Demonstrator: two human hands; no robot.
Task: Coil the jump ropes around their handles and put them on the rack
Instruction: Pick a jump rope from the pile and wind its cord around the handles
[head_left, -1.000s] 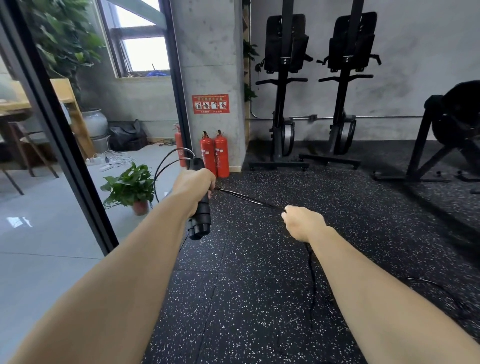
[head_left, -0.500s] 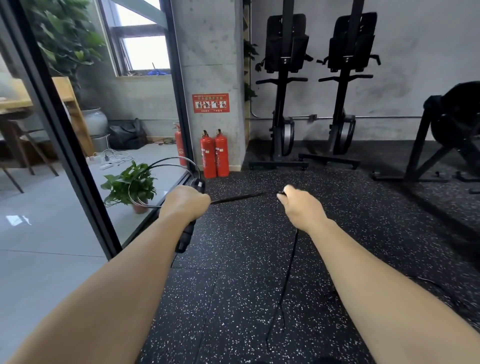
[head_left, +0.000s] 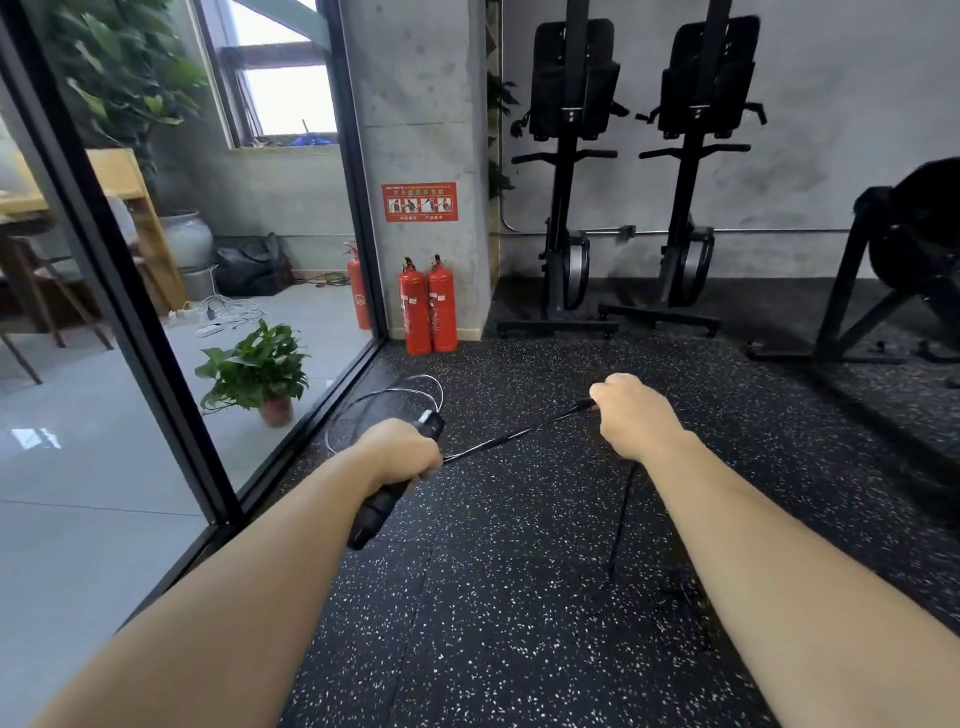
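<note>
Black rubber floor with white specks lies under two bare hands. The left hand is curled tight round the black handle of one jump rope. It is hard to tell if it holds one handle or two. The right hand is curled round the rope. The rope runs tight between the two hands, then hangs from the right hand down to the floor. One thin loop of rope stands above the handle top.

Three red fire extinguishers stand by the grey pillar, two side by side and one behind the glass. Two tall black machines stand at the back wall. One small potted plant sits behind the glass.

Half a second ago the loop was wide and reached left over the plant. Now it is smaller and sits over the handle. The left hand is lower, and the right hand is a bit more to the right.

A glass wall with a black frame is just beside the left hand. Bare floor stretches ahead and to the right, and the machines are well apart from the hands
</note>
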